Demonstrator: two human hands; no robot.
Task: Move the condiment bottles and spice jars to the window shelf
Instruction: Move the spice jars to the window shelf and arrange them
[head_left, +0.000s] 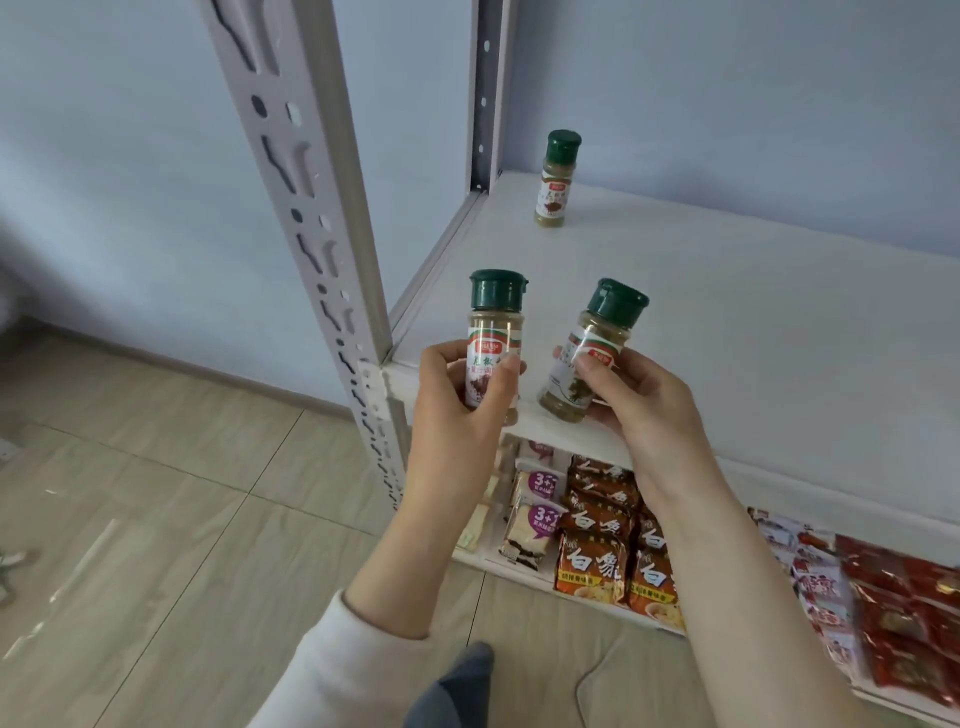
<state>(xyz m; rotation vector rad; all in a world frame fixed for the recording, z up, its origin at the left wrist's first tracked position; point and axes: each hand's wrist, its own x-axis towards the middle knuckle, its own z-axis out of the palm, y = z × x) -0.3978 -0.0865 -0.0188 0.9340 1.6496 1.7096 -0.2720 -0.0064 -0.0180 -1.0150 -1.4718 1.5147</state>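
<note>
The left hand (462, 395) grips an upright green-capped clear spice jar (493, 338) at the front edge of the white metal shelf (727, 322). The right hand (639, 400) grips a second, tilted jar (592, 353) beside it. A third jar (557, 179) stands at the shelf's back corner.

I note three spice jars (496, 338) (592, 353) (556, 179), each clear with a dark green cap, tan-brown powder and a white label with a red-and-green band. I log the shelf (727, 322) as white, its posts (311, 208) pale grey. Packets (592, 566) below show orange-brown with white characters. I record the wall (130, 156) as pale blue and the floor (156, 493) as beige wood-grain.
</note>
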